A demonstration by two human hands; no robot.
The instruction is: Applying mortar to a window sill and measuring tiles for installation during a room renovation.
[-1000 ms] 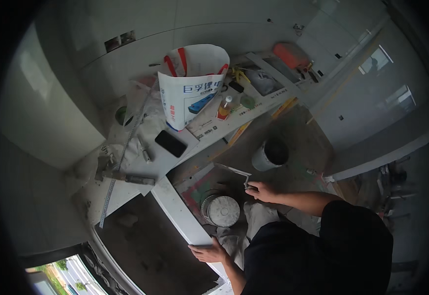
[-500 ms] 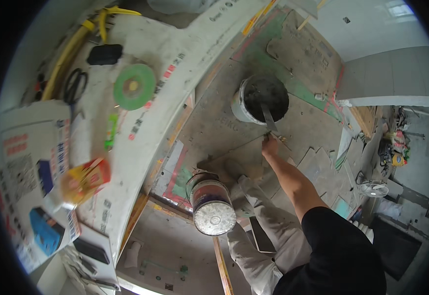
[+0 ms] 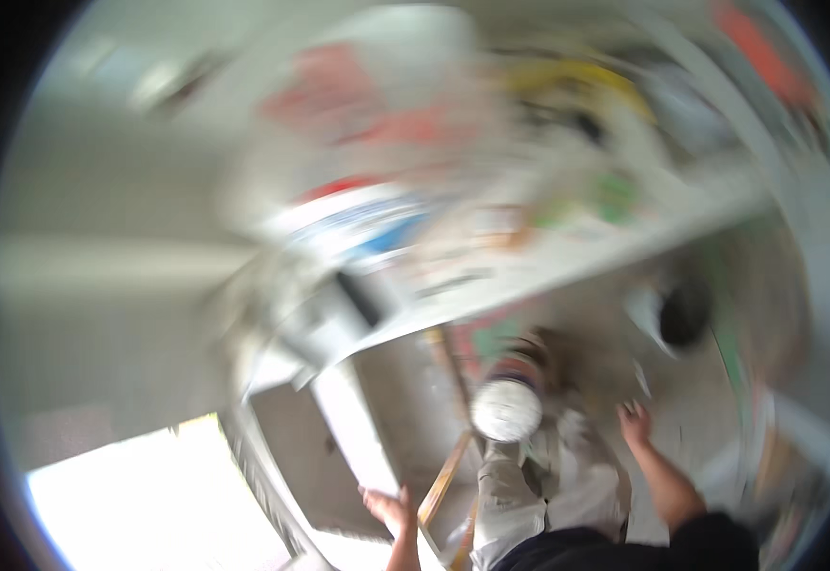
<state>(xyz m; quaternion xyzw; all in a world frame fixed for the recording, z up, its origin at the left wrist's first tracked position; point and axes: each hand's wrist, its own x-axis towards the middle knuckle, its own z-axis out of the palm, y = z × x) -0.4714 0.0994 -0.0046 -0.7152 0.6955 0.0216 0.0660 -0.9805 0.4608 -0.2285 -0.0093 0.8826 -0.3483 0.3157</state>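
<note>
Head view is blurred: my right hand (image 3: 635, 421) hangs open and empty at four o'clock from the white can (image 3: 505, 409); my left hand (image 3: 386, 506) presses flat on a board edge (image 3: 358, 447) at six.

Renovation work site, cluttered board of tools (image 3: 567, 238), paint can (image 3: 505, 409), dusty bare floor (image 3: 691, 419)

The person wears a dark short-sleeved top and pale, dusty grey trousers (image 3: 529, 485).
</note>
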